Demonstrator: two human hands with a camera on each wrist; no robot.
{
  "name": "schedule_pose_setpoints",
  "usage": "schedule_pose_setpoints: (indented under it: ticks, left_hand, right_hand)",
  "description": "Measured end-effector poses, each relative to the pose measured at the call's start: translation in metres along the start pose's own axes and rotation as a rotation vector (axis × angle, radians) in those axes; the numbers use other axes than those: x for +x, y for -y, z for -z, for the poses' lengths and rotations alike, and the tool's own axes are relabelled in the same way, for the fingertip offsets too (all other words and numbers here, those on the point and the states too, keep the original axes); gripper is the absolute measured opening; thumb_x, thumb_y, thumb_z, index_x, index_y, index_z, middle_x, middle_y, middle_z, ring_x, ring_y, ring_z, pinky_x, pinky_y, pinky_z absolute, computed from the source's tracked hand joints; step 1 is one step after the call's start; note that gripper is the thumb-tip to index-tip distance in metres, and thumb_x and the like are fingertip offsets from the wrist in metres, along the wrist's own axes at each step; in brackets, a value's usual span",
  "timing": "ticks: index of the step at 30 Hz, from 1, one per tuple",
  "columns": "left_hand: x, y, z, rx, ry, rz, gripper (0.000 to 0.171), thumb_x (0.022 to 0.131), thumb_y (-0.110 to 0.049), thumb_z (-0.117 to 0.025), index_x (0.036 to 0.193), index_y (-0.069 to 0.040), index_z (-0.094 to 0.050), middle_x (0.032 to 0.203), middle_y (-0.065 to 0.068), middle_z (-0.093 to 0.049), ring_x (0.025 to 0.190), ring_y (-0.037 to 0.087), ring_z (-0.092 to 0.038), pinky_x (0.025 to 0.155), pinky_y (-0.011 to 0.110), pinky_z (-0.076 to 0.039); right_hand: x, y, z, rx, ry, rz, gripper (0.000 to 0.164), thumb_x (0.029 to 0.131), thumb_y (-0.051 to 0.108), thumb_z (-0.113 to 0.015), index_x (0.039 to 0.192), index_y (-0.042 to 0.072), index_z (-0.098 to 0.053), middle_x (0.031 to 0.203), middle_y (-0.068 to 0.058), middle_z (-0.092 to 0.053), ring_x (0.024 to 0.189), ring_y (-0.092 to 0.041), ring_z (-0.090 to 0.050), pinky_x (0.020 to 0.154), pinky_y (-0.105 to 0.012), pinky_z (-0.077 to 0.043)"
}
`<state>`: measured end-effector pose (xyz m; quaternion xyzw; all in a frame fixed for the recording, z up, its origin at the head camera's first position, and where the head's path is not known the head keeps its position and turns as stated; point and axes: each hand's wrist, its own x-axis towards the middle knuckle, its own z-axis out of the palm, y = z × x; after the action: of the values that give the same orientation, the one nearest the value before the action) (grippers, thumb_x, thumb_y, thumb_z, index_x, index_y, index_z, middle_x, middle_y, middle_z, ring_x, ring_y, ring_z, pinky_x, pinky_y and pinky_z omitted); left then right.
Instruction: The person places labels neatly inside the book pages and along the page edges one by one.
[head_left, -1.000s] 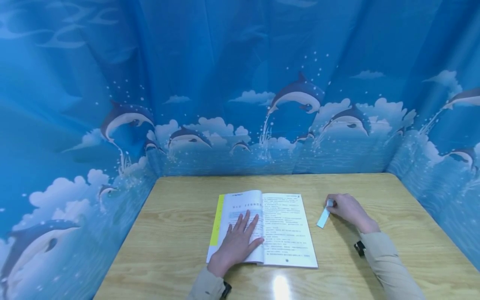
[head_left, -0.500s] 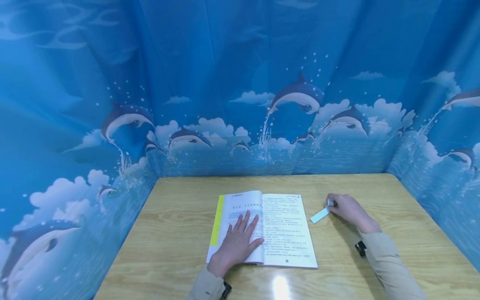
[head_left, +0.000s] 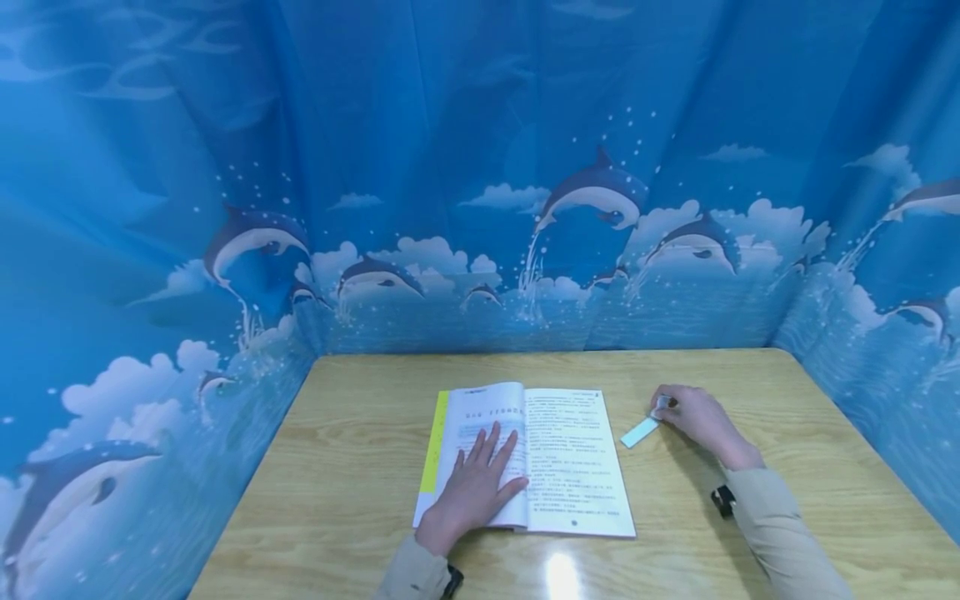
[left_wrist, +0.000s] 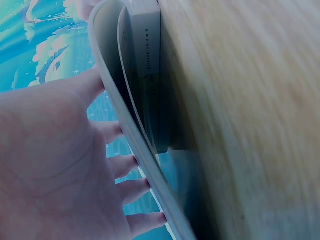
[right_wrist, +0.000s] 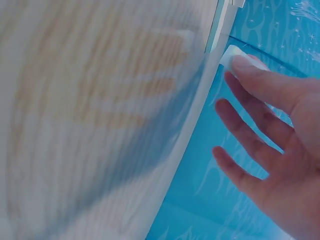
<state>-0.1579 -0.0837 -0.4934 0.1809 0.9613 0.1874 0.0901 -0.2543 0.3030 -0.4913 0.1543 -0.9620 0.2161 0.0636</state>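
Note:
An open book (head_left: pixel 573 458) lies on the wooden table, its left pages curving up toward the spine. My left hand (head_left: pixel 480 483) rests on the left page with the fingers spread and straight. To the right of the book, my right hand (head_left: pixel 697 421) pinches a small whitish piece (right_wrist: pixel 232 56) between thumb and index finger; its kind cannot be made out. The other fingers of that hand (right_wrist: pixel 280 125) are loosely bent. A pale blue strip (head_left: pixel 640 432) lies on the table between book and right hand, its far end close to the fingertips.
The wooden table (head_left: pixel 352 467) reaches out on both sides of the book. A blue curtain (head_left: pixel 450 167) printed with dolphins hangs behind and beside the table. A black wrist strap (head_left: pixel 722 500) shows at the right sleeve.
The pale blue strip has swung its near end left toward the book. The right fingertips have lifted slightly, with the whitish piece showing between them. My left hand stays put.

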Motion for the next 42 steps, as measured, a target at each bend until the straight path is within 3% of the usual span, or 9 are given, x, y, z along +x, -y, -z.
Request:
schedule_pose_setpoints:
  ticks: [6,11,19,26,30,37,42]
  left_hand:
    - [0.001,0.001,-0.001,-0.001,0.003,0.002,0.07,0.104,-0.056,-0.043,0.162,-0.022,-0.025,0.17,0.011,-0.012,0.155,0.036,-0.013,0.119,0.067,-0.019]
    - [0.001,0.001,0.0,0.008,0.004,0.008,0.071,0.104,-0.057,-0.043,0.162,-0.022,-0.025,0.17,0.011,-0.012,0.155,0.036,-0.014,0.12,0.066,-0.02]
    - [0.001,0.0,0.0,-0.002,0.006,0.006,0.07,0.104,-0.057,-0.042,0.162,-0.022,-0.025,0.17,0.011,-0.011,0.155,0.036,-0.013,0.119,0.067,-0.019]
    - [0.002,0.001,-0.002,0.001,0.007,0.011,0.07,0.104,-0.057,-0.041,0.163,-0.023,-0.024,0.17,0.01,-0.01,0.155,0.036,-0.012,0.119,0.067,-0.018]
    - [0.003,0.002,-0.003,0.002,0.003,0.012,0.07,0.104,-0.057,-0.041,0.163,-0.023,-0.024,0.17,0.01,-0.01,0.155,0.036,-0.012,0.119,0.067,-0.018]
    - [0.003,0.002,-0.003,-0.015,0.005,0.011,0.07,0.104,-0.057,-0.041,0.163,-0.023,-0.024,0.17,0.01,-0.01,0.155,0.036,-0.011,0.12,0.067,-0.017]
    - [0.002,0.001,-0.002,-0.011,0.001,0.004,0.07,0.104,-0.057,-0.042,0.163,-0.022,-0.025,0.17,0.01,-0.01,0.155,0.036,-0.012,0.119,0.067,-0.018]
  right_hand:
    - [-0.004,0.002,0.001,-0.024,-0.085,0.02,0.011,0.081,0.008,-0.083,0.082,0.016,-0.075,0.08,0.003,-0.07,0.074,-0.018,-0.063,0.065,-0.039,-0.052]
    - [-0.007,0.005,0.001,-0.05,-0.104,0.024,0.01,0.082,0.009,-0.083,0.085,0.017,-0.078,0.08,0.003,-0.07,0.067,-0.011,-0.058,0.059,-0.032,-0.048]
    - [-0.014,0.016,-0.002,0.025,-0.062,-0.062,0.012,0.093,0.019,-0.074,0.102,0.012,-0.079,0.096,-0.005,-0.077,0.074,-0.012,-0.064,0.068,-0.037,-0.055]
    - [-0.016,0.028,-0.006,0.126,-0.073,-0.079,0.018,0.091,0.023,-0.077,0.102,0.01,-0.08,0.1,-0.012,-0.077,0.079,-0.019,-0.068,0.07,-0.037,-0.055]
    - [-0.015,0.033,-0.009,0.148,-0.058,-0.095,0.022,0.092,0.029,-0.076,0.103,0.01,-0.08,0.103,-0.014,-0.077,0.083,-0.024,-0.069,0.074,-0.043,-0.055]
    - [-0.012,0.041,-0.014,0.198,-0.07,-0.082,0.021,0.092,0.02,-0.076,0.111,0.011,-0.077,0.113,-0.015,-0.075,0.106,-0.041,-0.067,0.092,-0.059,-0.051]
    - [-0.008,0.05,-0.019,0.231,-0.056,-0.118,0.02,0.093,0.024,-0.075,0.107,0.01,-0.077,0.107,-0.012,-0.076,0.105,-0.039,-0.067,0.093,-0.058,-0.05]
